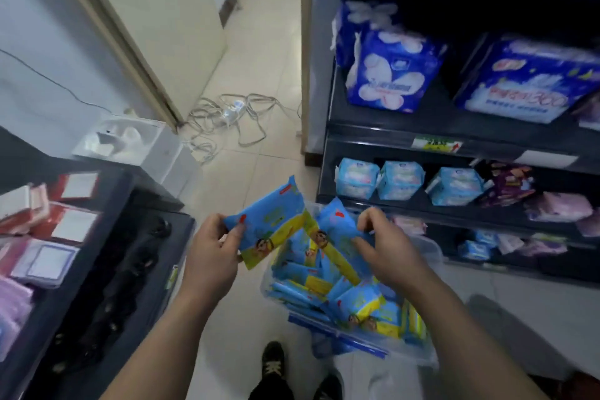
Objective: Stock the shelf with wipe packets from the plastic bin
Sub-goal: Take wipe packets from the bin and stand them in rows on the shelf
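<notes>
Left hand: our left hand (211, 250) grips one packet by its left edge, thumb on the printed face and fingers behind.
Right hand: our right hand (389, 247) pinches a second packet at its upper right side, fingers curled over it.
Left packet: the left packet (269, 221) is held clear above the bin's left edge, its long axis tilted up toward the right.
Right packet: the right packet (334, 227) leans the other way, so the two make a V with the yellow ends nearly meeting between our hands. We cannot tell whether they touch.
Bin: the clear bin (431, 250) sits on the floor (259, 107) just below and to the right of our hands, with many more packets (318, 282) heaped in it.
Shelf: the dark shelf (454, 136) stands to the right of the bin and beyond it. A low tier carries pale blue packs (401, 180).
Relation that matters: the shelf lies ahead and to the right of both hands. Our right hand is the nearer one, and the left would have to cross over the bin.
Arm pose: both forearms reach forward and down, wrists angled in toward each other.
Stage: we judge this to be a pick from the bin, with neither packet yet placed.
Next move: likely a swing right and forward, turning each packet to sit with a row.
Risk: thin grips on slick film may slip.
</notes>
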{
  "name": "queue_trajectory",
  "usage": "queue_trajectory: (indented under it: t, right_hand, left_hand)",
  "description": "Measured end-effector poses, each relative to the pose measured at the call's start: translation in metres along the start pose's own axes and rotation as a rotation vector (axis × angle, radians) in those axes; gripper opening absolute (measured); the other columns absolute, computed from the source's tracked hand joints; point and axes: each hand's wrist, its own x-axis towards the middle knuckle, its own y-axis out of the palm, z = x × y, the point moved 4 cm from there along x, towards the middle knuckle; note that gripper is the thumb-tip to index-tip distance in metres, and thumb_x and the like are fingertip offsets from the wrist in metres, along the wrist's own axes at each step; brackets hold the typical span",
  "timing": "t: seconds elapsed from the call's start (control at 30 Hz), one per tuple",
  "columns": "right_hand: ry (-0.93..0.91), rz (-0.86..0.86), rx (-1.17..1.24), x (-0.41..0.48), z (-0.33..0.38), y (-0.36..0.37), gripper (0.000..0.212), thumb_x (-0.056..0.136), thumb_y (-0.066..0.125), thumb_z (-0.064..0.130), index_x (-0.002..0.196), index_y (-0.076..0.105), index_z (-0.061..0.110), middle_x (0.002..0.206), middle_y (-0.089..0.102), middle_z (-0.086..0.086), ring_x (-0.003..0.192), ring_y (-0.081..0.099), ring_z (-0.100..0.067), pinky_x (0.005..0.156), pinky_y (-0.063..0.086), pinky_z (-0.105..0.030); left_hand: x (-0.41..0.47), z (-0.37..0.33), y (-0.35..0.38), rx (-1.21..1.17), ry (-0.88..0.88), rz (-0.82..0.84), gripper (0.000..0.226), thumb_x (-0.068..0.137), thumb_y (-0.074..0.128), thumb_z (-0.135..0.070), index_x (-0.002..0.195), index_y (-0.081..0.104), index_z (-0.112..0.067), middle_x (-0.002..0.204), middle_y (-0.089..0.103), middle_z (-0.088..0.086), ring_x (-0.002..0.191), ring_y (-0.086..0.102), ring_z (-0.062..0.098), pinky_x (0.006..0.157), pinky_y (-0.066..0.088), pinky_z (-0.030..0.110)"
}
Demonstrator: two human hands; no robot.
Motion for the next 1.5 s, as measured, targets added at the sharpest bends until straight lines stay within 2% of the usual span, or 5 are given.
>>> queue_trajectory:
  t: [0.17, 0.37, 0.8, 1.33, 1.5]
  right_hand:
    - [-0.241, -0.029, 0.026, 0.012, 0.133, -0.036, 0.020, 0.086, 0.062, 0.017, 0.083, 0.044, 0.025, 0.079, 0.055, 0.007, 0.070, 0.052, -0.015, 0.067, 0.043, -0.034]
    - [-0.424, -0.034, 0.079, 0.026, 0.288, -0.042, 0.022, 0.089, 0.062, 0.020, 0.082, 0.044, 0.030, 0.085, 0.062, -0.001, 0.076, 0.064, -0.022, 0.063, 0.056, -0.048]
    - [-0.767, 0.056, 0.172, 0.038, 0.527, 0.062, 0.018, 0.086, 0.062, 0.017, 0.080, 0.046, 0.024, 0.079, 0.061, -0.003, 0.062, 0.052, -0.020, 0.052, 0.043, -0.026]
    - [-0.990, 0.234, 0.081, 0.133, 0.647, 0.130, 0.020, 0.082, 0.063, 0.010, 0.078, 0.049, 0.023, 0.079, 0.053, 0.008, 0.060, 0.047, -0.009, 0.048, 0.038, -0.013]
    - [-1.088, 0.460, 0.063, 0.153, 0.690, 0.159, 0.026, 0.074, 0.072, 0.009, 0.080, 0.053, 0.027, 0.077, 0.062, -0.002, 0.072, 0.062, -0.028, 0.067, 0.053, -0.039]
  left_hand:
    - [-0.022, -0.074, -0.100, 0.012, 0.164, -0.229, 0.014, 0.093, 0.057, -0.026, 0.086, 0.055, -0.014, 0.084, 0.068, 0.005, 0.072, 0.065, 0.017, 0.053, 0.051, 0.029]
    - [-0.043, -0.121, -0.241, 0.002, 0.268, -0.539, 0.023, 0.089, 0.060, -0.041, 0.080, 0.055, -0.021, 0.079, 0.066, 0.005, 0.074, 0.064, 0.030, 0.066, 0.055, 0.055]
    - [-0.056, -0.139, -0.477, 0.239, 0.267, -0.981, 0.024, 0.096, 0.051, -0.030, 0.081, 0.044, -0.011, 0.068, 0.046, 0.002, 0.059, 0.044, 0.020, 0.051, 0.030, 0.033]
    - [0.038, -0.123, -0.542, 0.403, 0.085, -1.081, 0.033, 0.094, 0.053, -0.023, 0.067, 0.036, -0.015, 0.059, 0.041, -0.001, 0.051, 0.037, 0.014, 0.047, 0.024, 0.028]
    - [0.045, -0.123, -0.551, 0.430, 0.069, -1.212, 0.025, 0.092, 0.057, -0.020, 0.073, 0.046, -0.008, 0.066, 0.055, 0.006, 0.058, 0.051, 0.021, 0.049, 0.034, 0.033]
